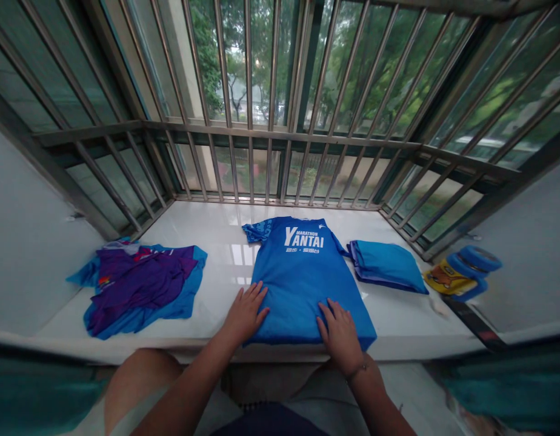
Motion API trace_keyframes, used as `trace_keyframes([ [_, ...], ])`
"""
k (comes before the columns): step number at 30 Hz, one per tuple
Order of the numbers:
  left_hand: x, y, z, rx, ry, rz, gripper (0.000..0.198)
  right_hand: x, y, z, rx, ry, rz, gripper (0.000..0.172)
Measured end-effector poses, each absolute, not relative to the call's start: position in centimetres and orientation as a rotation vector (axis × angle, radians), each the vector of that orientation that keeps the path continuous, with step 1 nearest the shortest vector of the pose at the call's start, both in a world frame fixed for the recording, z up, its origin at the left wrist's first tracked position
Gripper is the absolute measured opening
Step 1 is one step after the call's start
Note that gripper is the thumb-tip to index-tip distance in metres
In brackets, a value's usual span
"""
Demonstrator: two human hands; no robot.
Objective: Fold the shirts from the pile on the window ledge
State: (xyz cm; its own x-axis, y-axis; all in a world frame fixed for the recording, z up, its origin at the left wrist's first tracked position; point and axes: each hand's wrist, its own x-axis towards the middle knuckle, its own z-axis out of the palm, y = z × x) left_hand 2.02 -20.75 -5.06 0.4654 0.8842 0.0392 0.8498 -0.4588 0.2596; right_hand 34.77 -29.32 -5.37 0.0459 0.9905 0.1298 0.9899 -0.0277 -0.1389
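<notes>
Left hand (247, 312) and right hand (342, 332) lie open, palms down, on a blue shirt (300, 278) spread across the window ledge (216, 233) at the frame's lower centre, where light outward strokes would likely smooth it best.

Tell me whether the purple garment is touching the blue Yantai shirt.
Apart. The head view shows bare white sill between the purple garment and the blue Yantai shirt.

one shirt (302, 284), one garment pile (146, 284), one folded bundle (389, 266), one lidded container (459, 274)
</notes>
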Motion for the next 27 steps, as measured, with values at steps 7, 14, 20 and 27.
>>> trace_keyframes([
  [7,0.5,-22.9,-4.1,2.448,1.643,0.186,0.062,32.5,-30.0,-5.2,-2.071,-2.061,-0.059,0.045],
  [14,-4.9,-27.0,-3.5,2.329,1.745,-0.005,0.067,28.3,-33.9,-6.1,-1.876,-2.233,-0.148,0.044],
  [20,-7.4,-28.2,-0.9,2.185,1.702,0.054,0.042,27.2,-35.2,-3.6,-1.75,-2.249,0.044,0.029],
  [27,-5.2,-22.3,-1.5,2.358,1.685,0.423,0.043,26.8,-31.3,-1.2,-1.655,-2.254,0.125,0.035],
])
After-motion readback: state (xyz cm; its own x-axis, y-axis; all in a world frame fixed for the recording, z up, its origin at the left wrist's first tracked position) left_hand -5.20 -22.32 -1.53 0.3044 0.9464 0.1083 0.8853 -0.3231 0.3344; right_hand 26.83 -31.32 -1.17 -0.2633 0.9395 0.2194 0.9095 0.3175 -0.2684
